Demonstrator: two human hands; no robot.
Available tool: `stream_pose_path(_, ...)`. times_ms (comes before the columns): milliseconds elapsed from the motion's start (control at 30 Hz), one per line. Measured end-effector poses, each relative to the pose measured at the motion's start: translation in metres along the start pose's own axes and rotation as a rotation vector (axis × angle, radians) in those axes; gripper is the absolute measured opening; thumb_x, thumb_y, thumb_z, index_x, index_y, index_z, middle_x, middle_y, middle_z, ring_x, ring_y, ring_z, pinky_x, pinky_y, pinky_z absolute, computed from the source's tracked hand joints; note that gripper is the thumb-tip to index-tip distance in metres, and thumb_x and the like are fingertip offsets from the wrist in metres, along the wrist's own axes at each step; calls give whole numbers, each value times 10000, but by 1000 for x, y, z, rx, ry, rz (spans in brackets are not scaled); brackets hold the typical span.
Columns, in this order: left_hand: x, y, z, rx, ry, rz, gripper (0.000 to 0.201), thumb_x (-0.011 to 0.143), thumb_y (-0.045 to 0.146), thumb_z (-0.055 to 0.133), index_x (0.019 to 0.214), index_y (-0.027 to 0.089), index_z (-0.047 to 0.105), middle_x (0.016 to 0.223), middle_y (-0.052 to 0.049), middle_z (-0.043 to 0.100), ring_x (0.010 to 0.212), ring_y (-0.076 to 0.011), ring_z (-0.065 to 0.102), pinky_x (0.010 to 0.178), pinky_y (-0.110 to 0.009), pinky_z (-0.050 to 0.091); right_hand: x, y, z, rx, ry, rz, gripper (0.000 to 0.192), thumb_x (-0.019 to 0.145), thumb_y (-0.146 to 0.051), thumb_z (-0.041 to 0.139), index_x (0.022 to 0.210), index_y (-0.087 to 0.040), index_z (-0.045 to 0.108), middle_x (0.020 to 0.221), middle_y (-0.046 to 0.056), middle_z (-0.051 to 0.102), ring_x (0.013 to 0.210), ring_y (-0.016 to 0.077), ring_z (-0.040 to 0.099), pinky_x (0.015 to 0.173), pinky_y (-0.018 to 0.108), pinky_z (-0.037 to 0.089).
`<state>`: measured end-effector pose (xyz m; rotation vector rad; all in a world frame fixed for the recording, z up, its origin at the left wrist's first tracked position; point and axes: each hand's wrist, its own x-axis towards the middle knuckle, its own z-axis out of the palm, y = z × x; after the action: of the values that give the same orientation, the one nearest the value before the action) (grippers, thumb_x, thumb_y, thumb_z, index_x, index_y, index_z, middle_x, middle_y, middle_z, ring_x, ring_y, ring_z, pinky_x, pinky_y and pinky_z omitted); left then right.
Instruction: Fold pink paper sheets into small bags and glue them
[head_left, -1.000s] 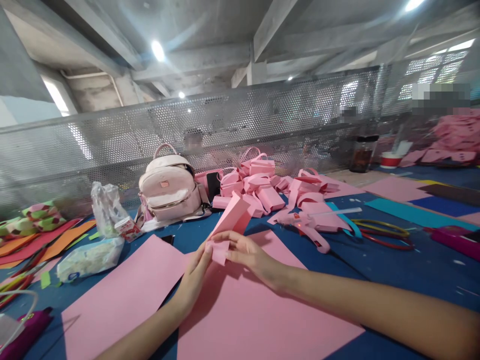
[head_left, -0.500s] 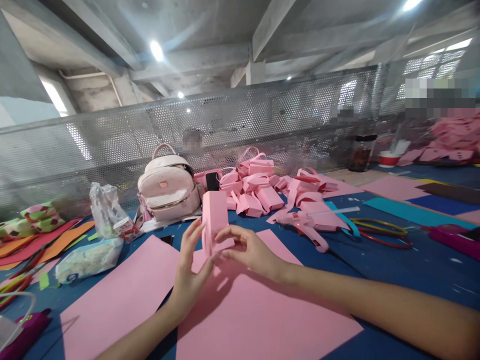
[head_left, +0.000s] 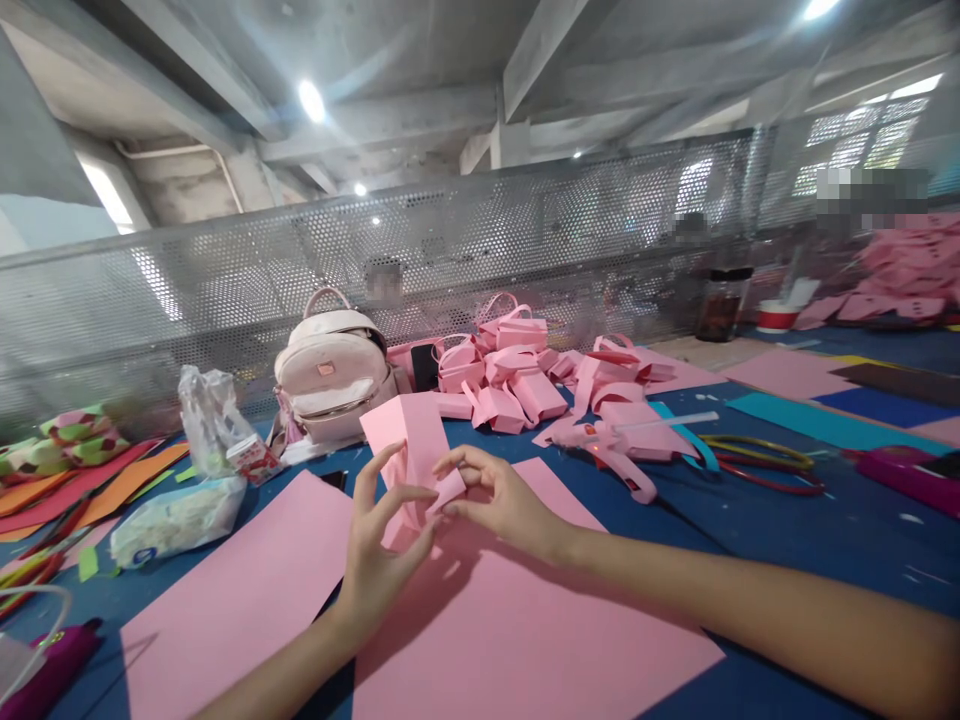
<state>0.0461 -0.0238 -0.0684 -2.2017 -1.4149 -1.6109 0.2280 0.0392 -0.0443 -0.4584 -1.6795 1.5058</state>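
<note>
Since earlier frame, folded pink piece point(head_left: 426, 428) turned, left face now showing; sits just beyond fingers. Right fingers point(head_left: 466, 458) pinch small flap point(head_left: 449, 490); left fingers point(head_left: 405, 496) curl alongside, hold unclear. Likely shaping flap; next move calls for steady pressing.

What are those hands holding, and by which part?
A folded pink piece: the right hand pinches its small near flap; the left hand has fingertips there too.
</note>
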Motion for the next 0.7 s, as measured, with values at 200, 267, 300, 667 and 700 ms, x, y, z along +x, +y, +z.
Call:
stream_pose_path(200,2,2,0,49,9,39,65,891,200,677,921,258,676,1474,-82,452,1382,-330,434,1086,-535,397,-1,2,1,-25,-8,-23,289,799,-165,731,1048,-223,597,882,-15,704,857,179,721,814,313,558)
stream_pose_path(267,3,2,-1,69,12,53,62,892,195,675,912,253,669,1462,-82,462,1372,-328,442,1075,-516,404,-2,4,2,-32,-9,-24,282,812,-192,732,1054,-231,592,910,-8,696,866,183,717,811,318,563)
stream_pose_path(300,3,2,-1,75,13,61,62,893,193,674,910,253,666,1461,-81,464,1365,-325,447,1069,-508,406,-2,4,2,-37,-6,-24,275,815,-201,733,1051,-233,593,917,-7,688,869,183,714,811,319,564)
stream_pose_path(667,4,0,-1,128,4,89,64,906,204,681,921,258,652,1451,-72,463,1310,-312,471,1046,-497,395,-2,-3,2,-140,75,-86,71,793,-229,769,841,-195,730,832,16,716,808,197,668,808,330,525)
stream_pose_path(700,4,0,-2,133,4,94,61,907,206,681,920,258,651,1446,-72,466,1301,-312,476,1041,-496,396,-2,-3,1,-147,84,-90,68,787,-235,777,827,-195,740,829,19,723,806,199,667,812,332,523)
